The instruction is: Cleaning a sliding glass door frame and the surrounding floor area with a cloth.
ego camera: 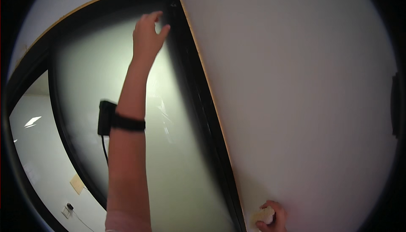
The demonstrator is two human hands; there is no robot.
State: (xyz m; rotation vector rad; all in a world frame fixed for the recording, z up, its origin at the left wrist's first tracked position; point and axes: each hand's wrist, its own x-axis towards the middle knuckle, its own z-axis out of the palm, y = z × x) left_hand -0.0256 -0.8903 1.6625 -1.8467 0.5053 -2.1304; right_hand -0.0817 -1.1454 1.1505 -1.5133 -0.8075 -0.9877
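Observation:
My left hand [149,32] is raised near the top of a black-framed frosted glass panel [171,111], its thumb and fingers apart and holding nothing. A black device [107,118] is strapped to the left forearm, with a cable hanging from it. At the bottom right, my right hand [276,219] grips a pale yellowish, sponge-like piece [264,216] between thumb and fingers, against or close to the light wall [295,89]. Whether that piece touches the wall cannot be told.
A yellowish strip [212,89] runs along the black frame [193,73] where it meets the wall. Through the clear pane at left, a wall switch [65,212], a black plug [70,206] with a cord, and a beige square [77,184] show. A dark object [395,105] sits at the right rim.

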